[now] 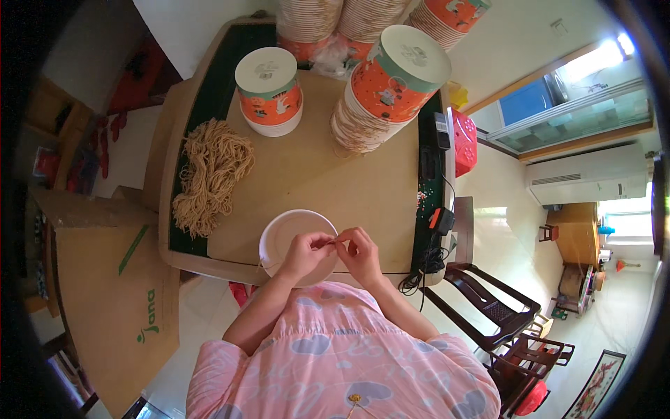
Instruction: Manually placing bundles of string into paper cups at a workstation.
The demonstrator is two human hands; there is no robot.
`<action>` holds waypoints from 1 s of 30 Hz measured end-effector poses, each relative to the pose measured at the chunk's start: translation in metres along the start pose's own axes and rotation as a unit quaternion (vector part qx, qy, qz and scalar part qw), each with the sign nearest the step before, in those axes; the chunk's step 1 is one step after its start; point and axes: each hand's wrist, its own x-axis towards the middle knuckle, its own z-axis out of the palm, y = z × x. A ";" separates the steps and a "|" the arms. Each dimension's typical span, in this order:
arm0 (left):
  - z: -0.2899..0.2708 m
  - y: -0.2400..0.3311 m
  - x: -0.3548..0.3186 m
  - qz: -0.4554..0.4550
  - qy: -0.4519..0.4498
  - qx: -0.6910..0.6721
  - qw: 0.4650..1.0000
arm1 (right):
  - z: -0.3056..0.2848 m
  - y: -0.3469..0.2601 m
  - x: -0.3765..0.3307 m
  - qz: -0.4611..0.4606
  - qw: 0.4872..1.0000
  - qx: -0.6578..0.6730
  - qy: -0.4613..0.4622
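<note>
Bare cardboard (314,178) leaves passage beyond the bowl (287,227). Yarn (213,178) bars the left, paper tubs (388,91) the far side.

hands: two, left hand (305,253), right hand (360,258). white tub (280,234) under them: one. bench (222,73): one. cardboard sheet (307,174): one. string bundle (213,178): one. tub stacks: five in all, one short stack (270,109), one tall stack (391,87), three back stacks (307,24). big cardboard box (112,293): one. pink basket (465,143): one. dark chairs (480,300): at least two.
</note>
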 end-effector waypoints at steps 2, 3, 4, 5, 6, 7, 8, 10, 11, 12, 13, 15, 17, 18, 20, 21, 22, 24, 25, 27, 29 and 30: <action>-0.002 0.008 -0.001 -0.042 -0.001 -0.027 0.999 | -0.001 0.001 0.000 0.006 1.000 0.001 0.003; -0.003 0.011 -0.001 -0.084 0.000 -0.054 0.995 | -0.001 0.002 -0.001 0.007 1.000 0.001 0.004; -0.003 0.011 -0.001 -0.084 0.001 -0.053 0.995 | -0.001 0.002 -0.002 0.007 1.000 0.002 -0.005; -0.003 0.011 -0.001 -0.074 0.009 -0.043 0.996 | -0.001 0.002 -0.003 0.008 1.000 0.004 -0.014; -0.003 0.010 -0.001 -0.063 0.017 -0.032 0.997 | 0.000 0.002 -0.003 0.008 1.000 0.004 -0.014; -0.002 0.007 0.000 -0.063 0.017 -0.032 0.997 | 0.001 0.002 -0.003 0.002 1.000 0.000 -0.014; -0.001 0.003 0.001 -0.048 0.027 -0.019 0.998 | 0.002 0.003 -0.003 -0.005 1.000 -0.005 -0.014; 0.000 0.001 0.001 -0.033 0.036 -0.006 0.999 | 0.001 0.002 -0.003 0.001 1.000 -0.007 -0.017; 0.001 0.000 0.001 -0.039 0.039 -0.012 0.998 | 0.001 0.002 -0.003 0.006 1.000 -0.009 -0.020; 0.003 0.000 0.001 -0.045 0.043 -0.018 0.998 | 0.001 0.002 -0.002 0.006 1.000 -0.009 -0.020; 0.004 0.000 0.001 -0.045 0.042 -0.018 0.998 | 0.000 0.001 -0.002 0.002 1.000 -0.021 -0.020; 0.006 -0.002 0.001 -0.054 0.053 -0.031 0.997 | 0.000 0.001 0.000 -0.002 0.999 -0.032 -0.020; 0.008 -0.003 0.001 -0.058 0.054 -0.042 0.996 | -0.001 0.002 0.000 -0.007 0.999 -0.030 -0.019; 0.009 -0.004 0.002 -0.063 0.056 -0.053 0.995 | -0.001 0.003 0.001 -0.007 0.999 -0.030 -0.018; 0.011 -0.007 0.002 -0.066 0.061 -0.071 0.993 | -0.001 0.003 0.001 -0.005 1.000 -0.019 -0.016; 0.011 -0.008 0.002 -0.069 0.067 -0.089 0.991 | -0.002 0.003 0.001 -0.005 1.000 -0.019 -0.016; 0.011 -0.008 0.002 -0.069 0.067 -0.089 0.991 | -0.002 0.003 0.001 -0.003 1.000 -0.017 -0.015; 0.011 -0.007 0.002 -0.087 0.069 -0.120 0.987 | -0.003 0.001 0.001 -0.001 1.000 -0.014 -0.016; 0.011 -0.005 0.002 -0.087 0.068 -0.120 0.987 | -0.004 -0.001 0.000 0.009 0.999 -0.026 -0.023; 0.009 0.000 0.002 -0.071 0.057 -0.063 0.994 | -0.005 -0.003 -0.001 0.018 0.999 -0.038 -0.030; 0.009 0.013 0.000 -0.078 0.048 -0.041 0.995 | -0.006 -0.003 -0.002 0.002 1.000 -0.023 -0.012; 0.009 0.016 -0.001 -0.085 0.038 -0.018 0.995 | -0.007 -0.003 -0.001 0.001 1.000 -0.023 -0.012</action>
